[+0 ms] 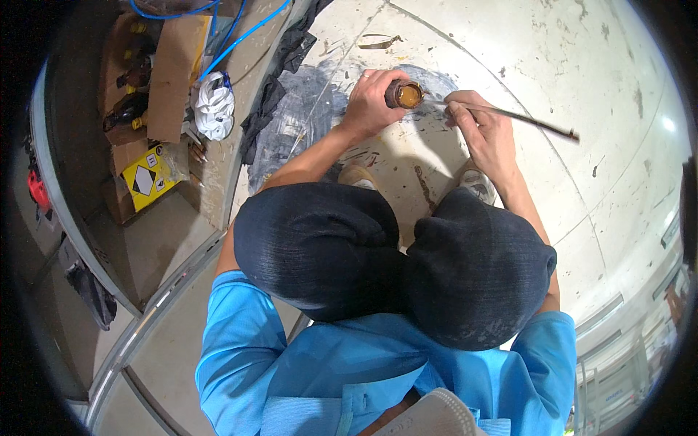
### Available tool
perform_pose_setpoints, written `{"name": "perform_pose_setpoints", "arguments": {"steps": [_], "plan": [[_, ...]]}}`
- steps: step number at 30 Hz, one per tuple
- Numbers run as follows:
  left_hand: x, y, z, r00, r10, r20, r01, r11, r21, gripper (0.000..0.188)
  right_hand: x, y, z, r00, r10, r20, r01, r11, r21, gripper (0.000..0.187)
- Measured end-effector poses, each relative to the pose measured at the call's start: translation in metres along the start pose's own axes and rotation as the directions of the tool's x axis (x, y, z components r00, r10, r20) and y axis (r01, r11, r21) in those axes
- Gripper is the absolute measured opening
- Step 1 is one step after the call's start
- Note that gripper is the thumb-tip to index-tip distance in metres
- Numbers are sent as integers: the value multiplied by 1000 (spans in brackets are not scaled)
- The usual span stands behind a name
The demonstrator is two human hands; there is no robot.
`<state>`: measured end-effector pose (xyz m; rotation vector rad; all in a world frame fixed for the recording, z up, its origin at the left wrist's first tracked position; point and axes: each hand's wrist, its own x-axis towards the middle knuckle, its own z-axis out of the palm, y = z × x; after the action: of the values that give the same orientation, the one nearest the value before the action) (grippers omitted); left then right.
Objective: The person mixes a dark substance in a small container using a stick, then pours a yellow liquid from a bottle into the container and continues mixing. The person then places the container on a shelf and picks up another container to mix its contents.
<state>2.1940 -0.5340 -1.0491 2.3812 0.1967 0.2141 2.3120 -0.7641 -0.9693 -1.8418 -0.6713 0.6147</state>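
My left hand (367, 103) is wrapped round a small brown jar (396, 93), which is tilted so its open mouth faces me. Something amber-yellow shows inside the mouth. Across from it, my right hand (486, 134) pinches a long, thin, dark stick-like tool (534, 119). One end of the tool sticks out far to the right. Its other, paler end points at the jar's mouth; whether it touches the rim I cannot tell. Both hands are held out in front of my knees, above the stained floor.
A cardboard box (178, 80) with dark, yellow-capped bottles stands at the left, near a white cloth bundle (214, 107) and a yellow hazard label (154, 176). Blue hoses (247, 38) run above. Dark smears mark the pale floor (560, 65). A thin strip (380, 42) lies beyond my hands.
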Motion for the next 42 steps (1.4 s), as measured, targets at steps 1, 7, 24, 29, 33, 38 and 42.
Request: {"name": "perform_pose_setpoints", "arguments": {"steps": [1, 7, 24, 29, 33, 38, 42], "plan": [[1, 0, 0, 1000, 8, 2, -8, 1000, -10, 61, 0, -1, 0, 1000, -16, 16, 15, 999, 44, 24], [0, 3, -3, 996, -75, 40, 78, 994, -81, 64, 2, -2, -2, 999, -31, 31, 30, 999, 38, 24], [3, 3, -11, 998, -41, -51, 36, 994, -100, 57, -12, -1, -5, 980, -150, -129, 158, 986, 56, 19], [4, 3, -9, 997, -2, -77, -5, 996, -87, 55, -14, -3, -7, 969, -210, -132, 216, 976, 35, 17], [6, 5, -10, 996, 29, -90, -35, 997, -66, 54, -12, -6, -4, 969, -222, -107, 228, 972, 49, 18], [6, 7, -10, 996, 48, -81, -50, 998, -30, 55, -8, -10, 1, 983, -180, -32, 178, 983, -44, 18], [5, 8, -8, 996, 50, -74, -52, 998, -23, 59, -7, -12, 4, 992, -99, -73, 101, 994, 31, 20]]}}
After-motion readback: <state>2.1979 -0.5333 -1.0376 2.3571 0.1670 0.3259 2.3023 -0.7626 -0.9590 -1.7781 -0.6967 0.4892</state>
